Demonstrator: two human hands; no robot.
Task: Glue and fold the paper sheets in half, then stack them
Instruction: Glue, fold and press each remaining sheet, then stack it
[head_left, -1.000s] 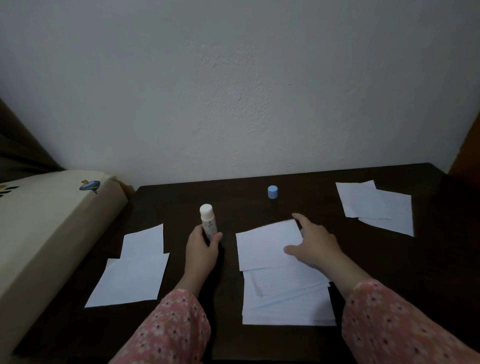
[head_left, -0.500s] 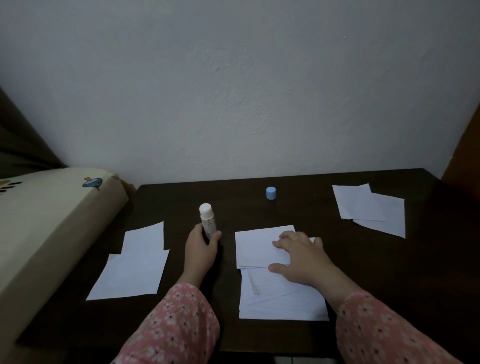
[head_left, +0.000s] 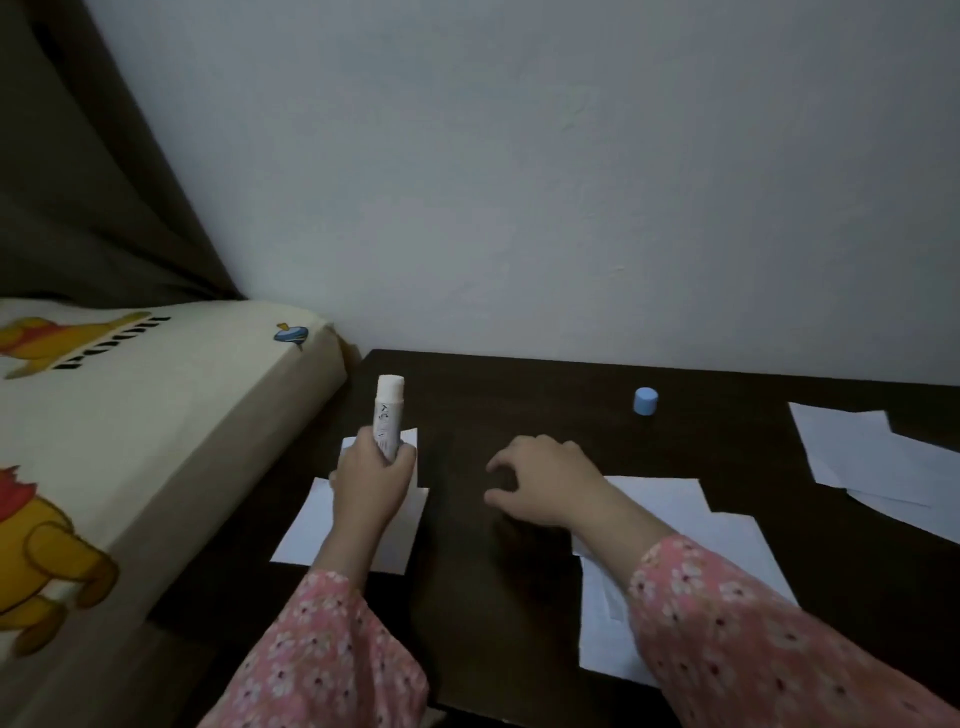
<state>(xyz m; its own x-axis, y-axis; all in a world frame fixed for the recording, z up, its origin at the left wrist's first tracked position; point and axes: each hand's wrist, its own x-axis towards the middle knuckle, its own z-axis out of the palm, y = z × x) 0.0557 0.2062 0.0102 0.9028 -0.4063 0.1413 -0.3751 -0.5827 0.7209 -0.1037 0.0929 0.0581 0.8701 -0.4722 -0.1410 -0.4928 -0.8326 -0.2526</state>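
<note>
A pale grey wall (head_left: 519, 182) fills the far half of the scene above a dark wooden desk (head_left: 519, 395), with a brown curtain (head_left: 78, 182) hanging at far left and a cream mattress (head_left: 156, 415) printed with yellow cartoon bears butting against the desk's left edge. Two arms in pink floral sleeves (head_left: 753, 639) reach in from the near edge. Three groups of white paper lie on the desk: a loose stack of sheets (head_left: 727, 545) at near right, partly hidden under the right forearm; a pair of overlapping sheets (head_left: 857, 447) at far right; and a pair of sheets (head_left: 306, 525) at left, under the left hand. The left hand (head_left: 366, 488) is raised over that left pair, its fingers curled round the lower body of an uncapped white glue stick (head_left: 388, 418), which stands nearly upright with its glue end pointing up. The right hand (head_left: 545, 480) hovers palm down over bare desk between the left pair and the near-right stack, fingers loosely curled and slightly spread, holding nothing; whether the fingertips touch the desk cannot be told. A small blue cap (head_left: 645, 401) stands alone on the desk at the far side, well apart from both hands.
</note>
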